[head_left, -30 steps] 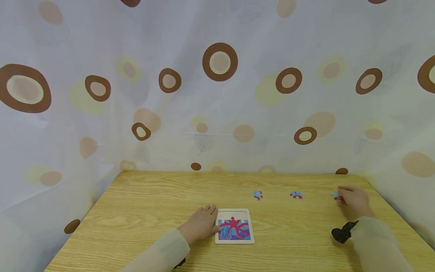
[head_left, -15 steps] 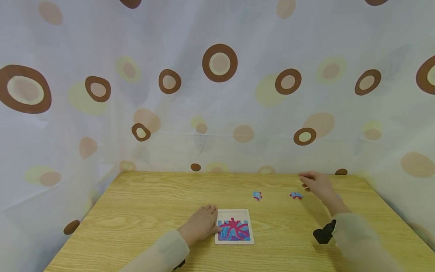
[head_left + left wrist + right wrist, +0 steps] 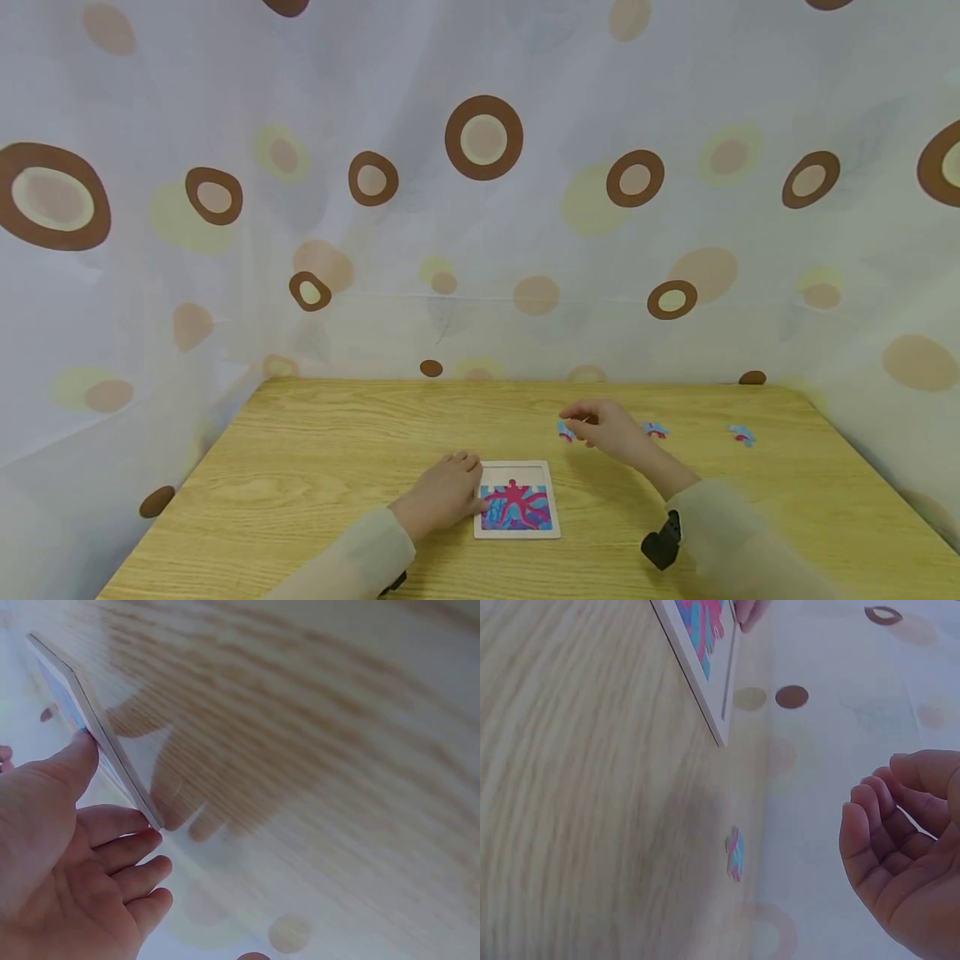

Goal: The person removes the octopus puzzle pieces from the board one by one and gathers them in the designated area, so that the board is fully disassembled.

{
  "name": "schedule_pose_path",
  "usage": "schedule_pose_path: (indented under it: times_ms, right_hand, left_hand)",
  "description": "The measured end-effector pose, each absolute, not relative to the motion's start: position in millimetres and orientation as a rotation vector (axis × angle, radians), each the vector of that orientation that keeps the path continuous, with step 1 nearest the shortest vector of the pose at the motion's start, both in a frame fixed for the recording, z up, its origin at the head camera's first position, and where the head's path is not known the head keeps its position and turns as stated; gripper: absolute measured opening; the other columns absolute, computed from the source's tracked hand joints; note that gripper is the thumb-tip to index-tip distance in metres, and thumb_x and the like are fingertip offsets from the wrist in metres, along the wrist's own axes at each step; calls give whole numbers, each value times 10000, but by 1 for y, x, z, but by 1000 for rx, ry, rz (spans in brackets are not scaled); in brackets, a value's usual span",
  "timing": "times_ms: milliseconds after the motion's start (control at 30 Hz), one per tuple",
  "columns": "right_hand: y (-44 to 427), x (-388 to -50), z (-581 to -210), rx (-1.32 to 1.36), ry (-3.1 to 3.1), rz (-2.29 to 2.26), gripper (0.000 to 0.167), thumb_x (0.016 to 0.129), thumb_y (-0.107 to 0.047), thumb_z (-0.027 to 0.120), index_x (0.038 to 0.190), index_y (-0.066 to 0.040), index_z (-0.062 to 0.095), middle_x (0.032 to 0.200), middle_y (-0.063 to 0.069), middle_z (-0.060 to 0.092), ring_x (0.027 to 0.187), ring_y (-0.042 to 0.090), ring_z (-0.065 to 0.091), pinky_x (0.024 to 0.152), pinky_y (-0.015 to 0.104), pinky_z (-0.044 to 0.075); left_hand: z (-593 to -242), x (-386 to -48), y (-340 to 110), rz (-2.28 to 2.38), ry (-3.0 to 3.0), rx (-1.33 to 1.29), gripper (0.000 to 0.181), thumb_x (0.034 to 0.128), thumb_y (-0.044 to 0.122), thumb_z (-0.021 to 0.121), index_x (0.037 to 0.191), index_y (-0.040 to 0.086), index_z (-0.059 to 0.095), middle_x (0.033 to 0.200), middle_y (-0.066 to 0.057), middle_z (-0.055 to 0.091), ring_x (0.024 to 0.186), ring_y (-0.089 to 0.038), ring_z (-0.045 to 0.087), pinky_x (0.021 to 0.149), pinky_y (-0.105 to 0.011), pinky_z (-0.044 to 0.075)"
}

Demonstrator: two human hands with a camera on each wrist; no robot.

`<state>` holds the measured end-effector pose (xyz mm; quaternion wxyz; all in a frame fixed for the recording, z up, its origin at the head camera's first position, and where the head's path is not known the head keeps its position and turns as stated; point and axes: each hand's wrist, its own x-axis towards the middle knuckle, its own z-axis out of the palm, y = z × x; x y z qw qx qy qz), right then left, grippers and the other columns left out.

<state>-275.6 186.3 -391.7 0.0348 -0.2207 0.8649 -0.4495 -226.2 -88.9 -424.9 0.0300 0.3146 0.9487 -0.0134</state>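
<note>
A white square frame (image 3: 556,500) with an octopus picture filling its lower part lies on the table (image 3: 300,467). My left hand (image 3: 442,493) rests at the frame's left side, thumb on its edge; the left wrist view shows the thumb on the frame (image 3: 112,750) and the fingers by its corner. My right hand (image 3: 611,429) hovers over the leftmost loose puzzle piece (image 3: 564,432), partly covering it. In the right wrist view the hand (image 3: 907,847) has bent fingers with nothing between them, apart from a piece (image 3: 736,855) on the table.
Two more loose pieces lie towards the back right, one (image 3: 656,430) just behind my right wrist and one (image 3: 742,435) farther right. A patterned cloth (image 3: 480,233) hangs behind the table and along both sides.
My right hand has moved left from the rightmost piece, past the middle one, to the leftmost piece. The rightmost piece stays on the table. My left hand has not moved.
</note>
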Motion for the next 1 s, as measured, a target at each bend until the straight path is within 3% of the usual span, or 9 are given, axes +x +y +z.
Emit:
schedule_pose_path:
  times_ms: [100,267,500,800,1000]
  right_hand:
    - [172,-270,-395,-754,2600,-1363,289,937,-137,550,1126,77,592,912,143,597,718,303,544,614,416,509]
    - [150,-264,-402,-857,2577,-1279,253,929,-116,558,1089,69,620,878,67,604,699,261,559,587,311,508]
    - [127,-256,-411,-1071,2526,-1173,214,899,-123,601,1021,49,639,807,-63,583,624,78,532,550,228,481]
    - [103,-249,-420,-1022,2495,-1037,151,848,-21,643,993,16,654,765,-47,566,692,101,551,636,225,486]
    - [97,-245,-426,-972,2508,-992,202,820,-17,673,1010,45,643,702,-42,529,603,73,462,551,206,425]
  left_hand:
    - [-425,-226,-90,-39,2910,992,589,922,434,504,1319,-1,480,1352,-120,452,1259,-268,388,1043,-371,304]
    - [-425,-225,-94,49,2865,997,691,907,485,494,1372,-17,402,1392,-152,397,1284,-285,351,1048,-366,297]
    - [-425,-224,-98,100,2845,991,770,876,528,517,1389,-26,367,1421,-168,349,1301,-302,317,1052,-392,286]
    - [-425,-223,-98,54,2837,991,762,870,537,518,1382,-13,388,1411,-158,368,1294,-296,332,1044,-390,301]
    - [-425,-224,-97,44,2836,984,784,856,554,514,1380,-15,390,1410,-158,369,1294,-294,332,1047,-383,296]
